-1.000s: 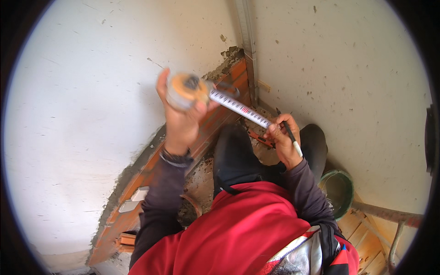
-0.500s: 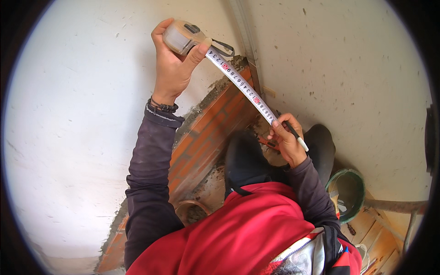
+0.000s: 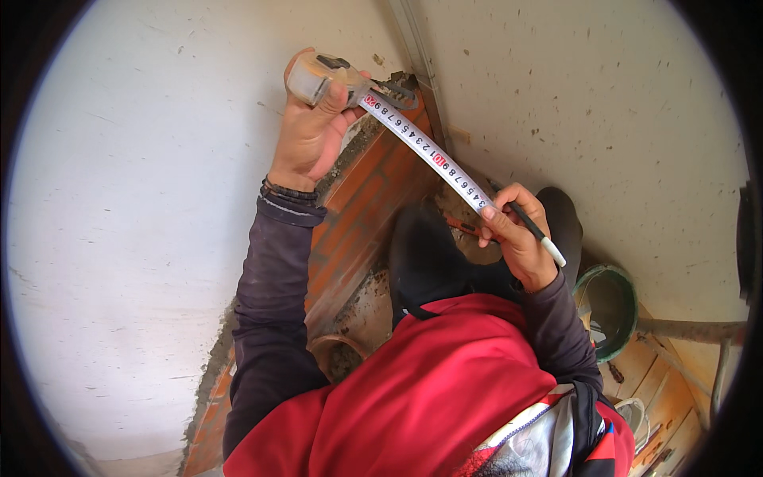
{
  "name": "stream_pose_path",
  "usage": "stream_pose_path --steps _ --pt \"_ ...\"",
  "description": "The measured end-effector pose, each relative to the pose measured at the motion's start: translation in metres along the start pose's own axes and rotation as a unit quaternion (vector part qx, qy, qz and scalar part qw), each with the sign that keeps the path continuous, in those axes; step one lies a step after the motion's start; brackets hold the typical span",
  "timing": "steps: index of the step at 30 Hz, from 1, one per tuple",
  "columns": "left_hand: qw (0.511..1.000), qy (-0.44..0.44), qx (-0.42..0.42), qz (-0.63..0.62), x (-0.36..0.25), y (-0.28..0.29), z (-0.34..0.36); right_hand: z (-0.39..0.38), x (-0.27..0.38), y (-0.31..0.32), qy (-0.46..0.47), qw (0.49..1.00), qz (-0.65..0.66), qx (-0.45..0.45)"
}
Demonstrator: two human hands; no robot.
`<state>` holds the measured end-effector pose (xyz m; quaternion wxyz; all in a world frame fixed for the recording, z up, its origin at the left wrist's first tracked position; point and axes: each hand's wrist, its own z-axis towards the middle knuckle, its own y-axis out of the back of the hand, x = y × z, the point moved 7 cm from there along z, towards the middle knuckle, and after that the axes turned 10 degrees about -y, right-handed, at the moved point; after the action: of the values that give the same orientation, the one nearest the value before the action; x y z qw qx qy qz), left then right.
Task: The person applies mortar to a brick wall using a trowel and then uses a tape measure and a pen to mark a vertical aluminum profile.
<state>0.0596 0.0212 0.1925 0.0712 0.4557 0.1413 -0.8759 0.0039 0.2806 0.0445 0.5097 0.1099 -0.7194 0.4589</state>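
My left hand is closed round the case of a tape measure, a dusty, pale body with a dark strap hanging off it. From the case a white blade with dark and red markings slants down to the right. The blade's free end is pinched between thumb and fingers of my right hand. A dark marker with a white end is also tucked in that hand. Behind the blade runs an exposed strip of orange brick low on the wall.
White wall rises at the left and a speckled wall at the right, meeting near a metal strip. A green bucket stands right of my knees. A round clay-coloured container lies by my left elbow, and wooden boards lie lower right.
Less of the tape's blade is out now. My left hand with the case has come slightly right and down, and my right hand has shifted a little right and down.
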Motion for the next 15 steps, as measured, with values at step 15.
stream_pose_path --steps 15 --pt "0.997 0.015 0.05 -0.053 -0.009 -0.004 0.015 -0.005 -0.016 0.003 -0.013 0.998 0.052 0.036"
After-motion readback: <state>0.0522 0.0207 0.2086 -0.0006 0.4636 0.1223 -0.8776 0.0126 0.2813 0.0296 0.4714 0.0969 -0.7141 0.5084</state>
